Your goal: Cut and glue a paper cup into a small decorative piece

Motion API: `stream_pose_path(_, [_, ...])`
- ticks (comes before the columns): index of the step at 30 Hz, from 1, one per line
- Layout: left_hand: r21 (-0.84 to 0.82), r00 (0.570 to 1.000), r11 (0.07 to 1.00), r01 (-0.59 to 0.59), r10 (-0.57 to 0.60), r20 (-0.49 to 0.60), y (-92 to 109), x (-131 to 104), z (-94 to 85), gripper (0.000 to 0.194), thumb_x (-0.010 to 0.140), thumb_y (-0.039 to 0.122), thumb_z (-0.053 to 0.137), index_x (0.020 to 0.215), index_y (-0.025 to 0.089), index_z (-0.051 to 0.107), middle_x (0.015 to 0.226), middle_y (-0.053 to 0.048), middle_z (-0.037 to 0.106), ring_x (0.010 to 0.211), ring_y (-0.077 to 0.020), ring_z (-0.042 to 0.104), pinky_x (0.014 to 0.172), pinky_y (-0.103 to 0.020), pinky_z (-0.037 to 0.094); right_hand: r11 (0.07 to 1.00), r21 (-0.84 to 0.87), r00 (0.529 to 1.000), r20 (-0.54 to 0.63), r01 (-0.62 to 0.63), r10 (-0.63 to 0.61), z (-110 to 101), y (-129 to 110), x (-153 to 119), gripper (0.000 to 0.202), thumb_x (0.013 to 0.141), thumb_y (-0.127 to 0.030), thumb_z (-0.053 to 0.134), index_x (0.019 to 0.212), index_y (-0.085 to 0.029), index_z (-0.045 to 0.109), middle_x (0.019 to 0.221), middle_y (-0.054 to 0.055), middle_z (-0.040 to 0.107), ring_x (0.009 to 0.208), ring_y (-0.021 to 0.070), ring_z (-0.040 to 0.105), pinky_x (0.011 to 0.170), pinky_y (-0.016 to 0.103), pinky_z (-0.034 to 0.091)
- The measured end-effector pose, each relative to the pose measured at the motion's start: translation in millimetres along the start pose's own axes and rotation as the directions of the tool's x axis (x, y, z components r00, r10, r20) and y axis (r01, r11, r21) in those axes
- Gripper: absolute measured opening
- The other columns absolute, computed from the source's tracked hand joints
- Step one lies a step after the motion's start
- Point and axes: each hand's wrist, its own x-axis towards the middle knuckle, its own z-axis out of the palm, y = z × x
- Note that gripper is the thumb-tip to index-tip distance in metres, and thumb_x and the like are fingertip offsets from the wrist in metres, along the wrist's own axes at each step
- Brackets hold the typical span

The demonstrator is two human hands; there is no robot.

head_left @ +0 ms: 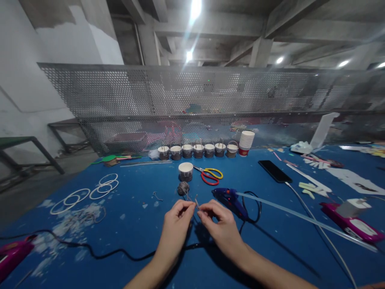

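Observation:
Grey yarn [196,202] runs between my two hands, pinched at the fingertips. My left hand [177,222] is closed on it with thumb and forefinger. My right hand [221,224] pinches the yarn from the other side, its fingers nearly meeting the left ones. Just beyond them lies a ball of grey yarn [183,188], with strands leading toward my fingers. Behind the ball stands a paper cup wrapped in grey [185,171]. Scissors with red and yellow handles [210,175] lie right of that cup. A blue glue gun [231,200] with a long clear glue stick rests near my right hand.
Several small grey-wrapped cups [198,151] line the back, beside stacked paper cups [246,143]. White rings [104,186] lie at left. A phone [274,171] and a magenta power strip [350,222] are at right. A black cable [120,251] crosses the blue table [132,212].

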Motion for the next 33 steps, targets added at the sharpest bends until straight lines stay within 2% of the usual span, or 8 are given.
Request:
stream_pose_path(5, [-0.123,0.982,0.975,0.187,-0.185,0.029,-1,2,1.1,0.034,0.065,0.048,0.069,0.072,0.015,0.064,0.040,0.008,0.042,0.036,-0.0065,0.034,0.040,-0.018,0.024,1.000,-0.004,1.000,0.009,-0.024,0.025,-2,2,0,0.012,0.081,-0.023,0.059,0.076,-0.017,0.067,0.066,0.000,0.054,0.058,0.0126,0.049,0.055,0.024,0.040])
stream_pose_path(10, [-0.217,0.979,0.956,0.199,-0.206,-0.009,3,4,-1.4,0.040,0.060,0.050,0.073,0.076,0.015,0.065,0.046,0.009,0.042,0.034,-0.0029,0.028,0.036,-0.016,0.019,0.995,0.025,0.994,0.031,-0.101,0.101,-4,2,1,0.015,0.080,-0.027,0.058,0.074,-0.016,0.067,0.066,0.000,0.054,0.060,0.0127,0.049,0.056,0.023,0.040])
stream_pose_path(15, [-0.308,0.970,0.924,0.225,-0.241,-0.015,0,8,-2.6,0.038,0.059,0.046,0.076,0.077,0.014,0.066,0.040,0.012,0.032,0.033,-0.0021,0.025,0.035,-0.014,0.017,0.987,0.021,0.986,0.060,-0.157,0.156,-7,3,3,0.018,0.079,-0.029,0.058,0.073,-0.015,0.067,0.064,0.000,0.053,0.058,0.0125,0.047,0.055,0.023,0.039])
stream_pose_path(17, [-0.338,0.968,0.911,0.235,-0.250,-0.002,-1,9,-1.9,0.033,0.060,0.042,0.077,0.074,0.013,0.066,0.039,0.011,0.038,0.032,-0.0019,0.029,0.034,-0.013,0.021,0.989,0.005,0.986,0.072,-0.148,0.147,-8,3,3,0.018,0.079,-0.029,0.057,0.072,-0.015,0.067,0.064,0.000,0.054,0.058,0.0126,0.048,0.055,0.024,0.039])
stream_pose_path(19, [-0.378,0.966,0.895,0.239,-0.257,0.003,0,9,-1.2,0.030,0.058,0.036,0.079,0.071,0.012,0.066,0.048,0.005,0.053,0.037,-0.0047,0.044,0.034,-0.014,0.030,0.989,-0.004,0.985,0.087,-0.147,0.147,-9,3,3,0.019,0.079,-0.029,0.056,0.071,-0.016,0.068,0.064,0.000,0.056,0.059,0.0128,0.049,0.056,0.024,0.039])
stream_pose_path(23, [-0.485,0.954,0.826,0.286,-0.295,0.060,8,9,-1.1,0.025,0.056,0.027,0.081,0.070,0.013,0.065,0.082,-0.007,0.070,0.068,-0.0191,0.069,0.042,-0.019,0.049,0.983,-0.013,0.976,0.120,-0.183,0.183,-9,7,1,0.021,0.078,-0.029,0.056,0.070,-0.015,0.068,0.066,0.002,0.061,0.060,0.0139,0.051,0.058,0.025,0.040])
stream_pose_path(28, [-0.552,0.953,0.781,0.293,-0.289,0.097,14,8,-1.0,0.017,0.063,0.019,0.077,0.067,0.012,0.062,0.074,-0.007,0.071,0.071,-0.0193,0.071,0.059,-0.022,0.057,0.982,-0.031,0.969,0.155,-0.188,0.190,-9,12,0,0.020,0.079,-0.028,0.055,0.072,-0.016,0.070,0.068,0.003,0.064,0.064,0.0149,0.054,0.061,0.026,0.041])
stream_pose_path(33, [-0.512,0.966,0.824,0.244,-0.253,0.055,11,3,-4.7,0.021,0.061,0.022,0.080,0.064,0.012,0.062,0.065,-0.004,0.069,0.063,-0.0148,0.069,0.069,-0.023,0.058,0.983,-0.075,0.965,0.194,-0.166,0.178,-22,14,-4,0.019,0.078,-0.029,0.056,0.077,-0.015,0.069,0.072,0.004,0.065,0.065,0.0155,0.056,0.063,0.026,0.041])
